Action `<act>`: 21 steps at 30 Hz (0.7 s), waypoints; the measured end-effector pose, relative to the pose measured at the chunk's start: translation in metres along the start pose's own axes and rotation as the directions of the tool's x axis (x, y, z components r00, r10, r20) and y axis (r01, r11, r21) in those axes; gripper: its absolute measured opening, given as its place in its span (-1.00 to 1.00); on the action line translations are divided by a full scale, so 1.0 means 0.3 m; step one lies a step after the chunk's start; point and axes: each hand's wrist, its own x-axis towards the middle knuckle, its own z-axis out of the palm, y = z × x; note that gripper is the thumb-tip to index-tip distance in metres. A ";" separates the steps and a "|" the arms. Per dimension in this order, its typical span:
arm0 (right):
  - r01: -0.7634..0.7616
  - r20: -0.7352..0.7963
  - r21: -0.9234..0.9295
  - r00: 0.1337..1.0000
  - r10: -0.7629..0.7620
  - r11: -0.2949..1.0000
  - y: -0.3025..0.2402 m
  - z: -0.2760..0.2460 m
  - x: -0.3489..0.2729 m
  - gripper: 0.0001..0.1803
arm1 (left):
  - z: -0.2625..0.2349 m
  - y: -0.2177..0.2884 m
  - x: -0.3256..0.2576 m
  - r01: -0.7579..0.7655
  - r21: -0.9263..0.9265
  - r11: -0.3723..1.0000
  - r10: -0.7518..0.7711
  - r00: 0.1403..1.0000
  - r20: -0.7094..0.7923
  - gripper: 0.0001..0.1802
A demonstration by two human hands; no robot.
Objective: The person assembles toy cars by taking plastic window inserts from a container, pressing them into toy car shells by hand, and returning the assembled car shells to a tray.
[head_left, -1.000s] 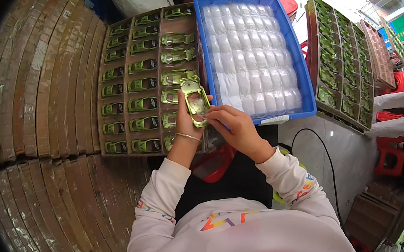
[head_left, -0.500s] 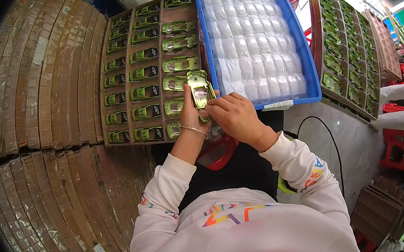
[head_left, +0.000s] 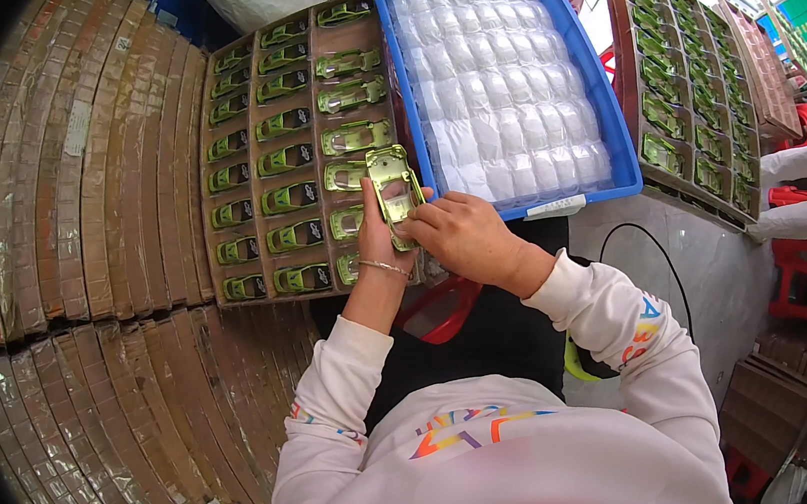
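Hiding green car shell's [head_left: 393,185] lower end: hands [head_left: 427,234].

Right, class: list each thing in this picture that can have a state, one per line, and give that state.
Green toy car shell: underside up, held in both hands above the brown tray.
Left hand: gripping the shell's lower end.
Right hand: fingers pressed on the shell.
Brown tray: nearly full of green car shells.
Blue crate: full of clear plastic pieces.

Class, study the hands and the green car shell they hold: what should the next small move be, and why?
Probably set the green car shell into the brown tray. Both the left hand and the right hand hold it just above the tray's right column, where similar shells already lie in rows.
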 end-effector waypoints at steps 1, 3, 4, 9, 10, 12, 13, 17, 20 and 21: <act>-0.010 -0.016 0.006 1.000 0.010 1.000 -0.001 -0.004 0.000 -0.82 | 0.000 -0.001 0.004 -0.010 -0.030 1.000 0.011 0.999 0.032 -0.33; -0.022 -0.019 0.007 1.000 0.022 1.000 0.001 -0.001 0.000 -0.82 | -0.002 -0.003 0.008 -0.020 -0.056 0.998 0.023 0.998 0.066 -0.32; -0.035 -0.018 0.009 0.999 0.035 0.999 0.002 0.002 0.000 -0.83 | 0.006 -0.003 0.004 -0.015 -0.065 0.998 0.019 0.998 0.059 -0.32; -0.031 0.016 -0.013 0.999 0.031 0.999 0.009 0.016 0.010 -0.85 | 0.018 0.000 0.007 -0.030 -0.025 0.999 0.031 0.999 0.040 -0.32; -0.025 0.029 -0.015 0.999 0.025 1.000 0.013 0.021 0.015 -0.86 | 0.024 0.003 0.007 -0.036 -0.003 0.999 0.036 0.999 0.008 -0.31; 0.015 0.047 -0.061 0.999 -0.012 0.998 0.028 0.023 0.029 -0.88 | 0.037 0.007 0.006 -0.037 0.020 0.999 0.037 0.999 -0.020 -0.31; 0.062 0.067 -0.099 0.996 -0.056 0.993 0.029 0.026 0.036 -0.90 | 0.045 0.015 -0.003 -0.060 0.035 0.998 0.062 0.996 -0.063 -0.36; 0.062 0.193 -0.082 0.980 -0.045 0.995 0.022 0.013 0.057 -0.92 | 0.016 0.010 0.018 -0.124 0.194 0.973 0.144 0.985 -0.095 -0.60; 0.112 0.126 -0.151 0.988 -0.093 0.982 0.033 0.000 0.065 -0.91 | -0.009 0.023 0.028 -0.202 0.460 0.865 0.228 0.974 0.000 -0.71; 0.103 0.132 -0.146 0.988 -0.084 0.984 0.043 0.001 0.060 -0.90 | -0.026 0.028 0.038 -0.203 0.460 0.864 0.230 0.973 -0.002 -0.71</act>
